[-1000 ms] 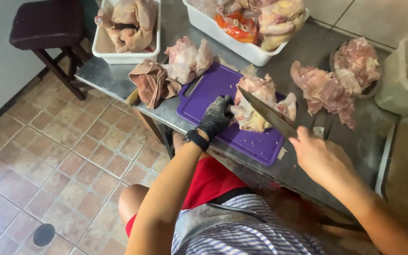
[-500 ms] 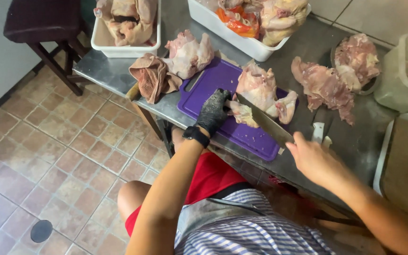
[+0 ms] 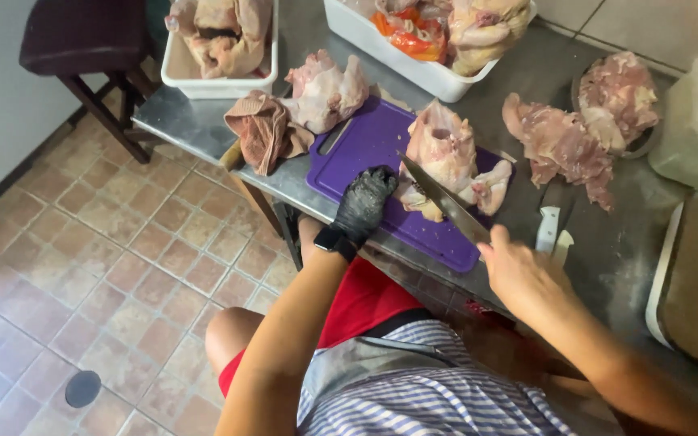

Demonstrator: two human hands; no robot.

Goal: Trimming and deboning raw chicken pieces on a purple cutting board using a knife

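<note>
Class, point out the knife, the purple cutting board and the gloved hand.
knife (image 3: 442,200), head view, middle of blade
purple cutting board (image 3: 365,145), head view, bare left part
left hand (image 3: 363,202), head view, back of black glove

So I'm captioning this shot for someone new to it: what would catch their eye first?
The purple cutting board at the steel table's near edge, where the black-gloved left hand steadies a raw chicken and the bare right hand lays a long knife across it. More raw chicken fills the white tubs behind.
</note>
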